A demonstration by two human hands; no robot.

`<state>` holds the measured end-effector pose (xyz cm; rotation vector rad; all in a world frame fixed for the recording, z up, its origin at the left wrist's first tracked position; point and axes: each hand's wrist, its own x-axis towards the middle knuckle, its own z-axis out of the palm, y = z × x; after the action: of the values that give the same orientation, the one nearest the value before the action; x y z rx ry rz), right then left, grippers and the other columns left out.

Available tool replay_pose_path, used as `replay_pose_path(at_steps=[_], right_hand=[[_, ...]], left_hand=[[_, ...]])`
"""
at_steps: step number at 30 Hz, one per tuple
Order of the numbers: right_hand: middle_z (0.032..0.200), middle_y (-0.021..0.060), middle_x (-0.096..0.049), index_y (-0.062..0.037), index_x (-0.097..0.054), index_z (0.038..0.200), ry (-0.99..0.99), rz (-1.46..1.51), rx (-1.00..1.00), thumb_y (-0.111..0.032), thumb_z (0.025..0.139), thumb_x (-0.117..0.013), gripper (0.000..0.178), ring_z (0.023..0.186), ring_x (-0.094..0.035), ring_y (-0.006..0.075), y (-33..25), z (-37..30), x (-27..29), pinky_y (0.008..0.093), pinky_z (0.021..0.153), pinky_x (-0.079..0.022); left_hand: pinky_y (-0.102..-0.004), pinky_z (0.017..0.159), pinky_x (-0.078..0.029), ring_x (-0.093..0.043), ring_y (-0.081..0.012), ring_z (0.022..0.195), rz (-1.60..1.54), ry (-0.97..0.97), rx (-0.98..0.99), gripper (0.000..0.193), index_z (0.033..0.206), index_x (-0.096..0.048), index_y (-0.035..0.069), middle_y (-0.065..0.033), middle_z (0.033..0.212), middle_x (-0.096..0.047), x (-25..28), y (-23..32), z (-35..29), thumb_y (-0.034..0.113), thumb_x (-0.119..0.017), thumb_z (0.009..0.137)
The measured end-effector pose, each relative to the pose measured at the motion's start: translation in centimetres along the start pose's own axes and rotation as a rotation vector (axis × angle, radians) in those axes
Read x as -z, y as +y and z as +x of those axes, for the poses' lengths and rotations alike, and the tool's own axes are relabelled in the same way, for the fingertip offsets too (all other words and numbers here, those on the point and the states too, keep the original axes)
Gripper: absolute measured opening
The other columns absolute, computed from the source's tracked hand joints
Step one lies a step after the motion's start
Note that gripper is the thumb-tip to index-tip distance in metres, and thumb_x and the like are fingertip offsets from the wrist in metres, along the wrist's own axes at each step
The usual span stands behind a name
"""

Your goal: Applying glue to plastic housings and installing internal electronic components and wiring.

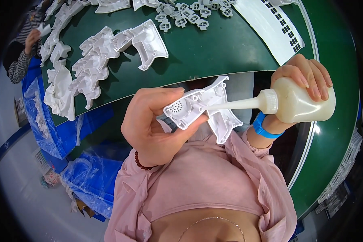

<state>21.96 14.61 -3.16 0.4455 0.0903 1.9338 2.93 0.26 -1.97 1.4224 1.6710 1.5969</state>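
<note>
My left hand (151,121) grips a white plastic housing half (181,109) by its end with the round patch of small holes, fingers above and thumb below. Its hollow, ribbed inner side faces up. My right hand (304,80) is wrapped round a squeeze bottle (300,105) of milky, pale yellow content, held on its side. The bottle's long white nozzle (238,104) points left, and its tip reaches the inside of the housing near the middle. Whether any liquid is coming out is too small to tell.
On the green table (213,52) lie more white housings (149,42), several small grey plastic parts (181,14) and a white sheet (270,28) with black pieces in rows. A white cloth (60,88) lies at the left edge. Blue plastic-lined bins (90,177) stand below left; another person's hand (32,40) shows far left.
</note>
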Motion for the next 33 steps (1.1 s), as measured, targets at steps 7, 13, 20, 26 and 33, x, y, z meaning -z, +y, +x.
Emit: replay_pose_path(at_steps=[7,13,20,26,33], right_hand=[[0.072,-0.0042,-0.064,-0.0150,-0.060,0.086,0.029,-0.074,-0.025,-0.015,0.082,-0.068,0.009,0.072,-0.056,0.0146,0.1,-0.1,-0.2,0.0326,0.077,-0.042],[0.070,-0.0058,-0.063,-0.0166,-0.060,0.083,0.053,-0.026,0.020,-0.017,0.077,-0.069,0.010,0.069,-0.054,0.0136,-0.5,0.1,-0.8,0.0324,0.077,-0.042],[0.072,-0.0040,-0.061,-0.0153,-0.061,0.086,0.118,-0.041,0.103,-0.020,0.075,-0.068,0.014,0.072,-0.055,0.0153,-2.3,-0.1,-1.1,0.0354,0.082,-0.042],[0.073,-0.0019,-0.061,-0.0141,-0.061,0.087,0.124,-0.067,0.077,-0.019,0.075,-0.068,0.015,0.074,-0.055,0.0171,-2.6,-0.1,-0.8,0.0366,0.084,-0.042],[0.069,-0.0037,-0.063,-0.0145,-0.061,0.083,0.099,-0.034,0.050,-0.016,0.077,-0.067,0.009,0.071,-0.056,0.0142,-3.0,-0.1,-1.0,0.0335,0.077,-0.044]], left_hand=[[-0.0273,0.075,-0.054,-0.067,-0.0190,0.087,-0.003,-0.002,0.002,0.051,0.100,-0.065,-0.002,-0.0143,0.098,-0.067,0.2,0.0,-0.3,-0.003,-0.091,0.057],[-0.0269,0.076,-0.054,-0.066,-0.0183,0.090,-0.028,0.011,0.011,0.054,0.104,-0.064,-0.002,-0.0138,0.103,-0.064,0.8,-0.2,-0.5,-0.005,-0.091,0.057],[-0.0269,0.076,-0.054,-0.066,-0.0177,0.091,-0.041,-0.005,0.039,0.055,0.104,-0.064,-0.002,-0.0131,0.103,-0.063,0.8,0.0,-0.5,-0.006,-0.091,0.056],[-0.0269,0.077,-0.054,-0.066,-0.0181,0.091,-0.027,-0.025,-0.008,0.057,0.106,-0.063,-0.002,-0.0134,0.104,-0.063,1.0,0.1,-0.4,-0.006,-0.091,0.056],[-0.0275,0.079,-0.055,-0.066,-0.0175,0.092,-0.048,0.024,0.012,0.056,0.107,-0.062,-0.003,-0.0128,0.103,-0.063,1.4,-0.2,-0.1,-0.007,-0.090,0.058]])
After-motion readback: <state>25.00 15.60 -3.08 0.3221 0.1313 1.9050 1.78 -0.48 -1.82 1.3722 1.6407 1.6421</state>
